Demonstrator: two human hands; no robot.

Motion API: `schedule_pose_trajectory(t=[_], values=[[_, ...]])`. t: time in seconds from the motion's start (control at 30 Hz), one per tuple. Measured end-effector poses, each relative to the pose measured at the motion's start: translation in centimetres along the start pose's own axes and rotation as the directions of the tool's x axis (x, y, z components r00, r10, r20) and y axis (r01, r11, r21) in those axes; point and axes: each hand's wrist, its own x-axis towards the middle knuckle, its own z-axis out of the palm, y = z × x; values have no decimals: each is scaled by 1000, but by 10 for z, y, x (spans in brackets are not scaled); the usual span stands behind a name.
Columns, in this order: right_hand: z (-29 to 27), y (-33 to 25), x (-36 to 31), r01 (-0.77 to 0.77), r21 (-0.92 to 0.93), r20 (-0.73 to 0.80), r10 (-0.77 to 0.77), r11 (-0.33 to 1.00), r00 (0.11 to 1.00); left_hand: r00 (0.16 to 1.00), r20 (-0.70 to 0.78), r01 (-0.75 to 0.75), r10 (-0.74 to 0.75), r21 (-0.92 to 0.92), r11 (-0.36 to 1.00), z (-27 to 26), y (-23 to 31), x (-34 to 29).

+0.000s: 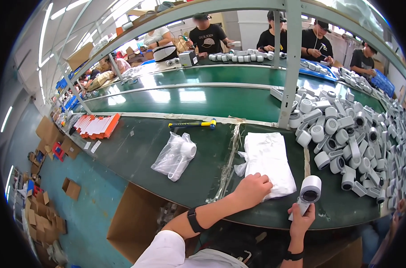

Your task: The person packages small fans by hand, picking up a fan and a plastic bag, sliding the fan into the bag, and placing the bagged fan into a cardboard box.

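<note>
Right hand (301,219) gripped the white handheld unit (307,193) by its handle at the bench's (136,152) near edge, round head up. Left hand (252,189) pinched the bag stack (268,161) beside it. Unit looked like light, rigid, smooth plastic: best held by the handle. Bags were limp and slippery.

Bare forearms, both. Short white sleeve on the left arm. Black band around the left wrist (193,219). Another black band on the right wrist (293,256). No gloves on the left hand (252,188) or the right hand (301,219).
</note>
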Motion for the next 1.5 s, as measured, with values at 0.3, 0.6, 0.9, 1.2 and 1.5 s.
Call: schedule_pose_trajectory(t=[0.3,0.6,0.9,1.2,1.5], values=[[3,1,7,-62,78,-24,64,995,998,993,-108,31,-40,-86,996,-21,4,5],[-2,3,3,-31,51,-24,32,998,999,999,-42,5,-8,-73,997,-22,14,11],[1,2,3,-22,69,-19,24,997,1000,999,34,-41,42,-29,999,-13,12,12],[2,-1,5,-4,105,-44,8,994,999,973,18,222,-231,-354,908,-21,11,19],[7,-15,0,12,120,-55,-5,993,998,991,-63,92,-117,-303,949,-23,10,19]])
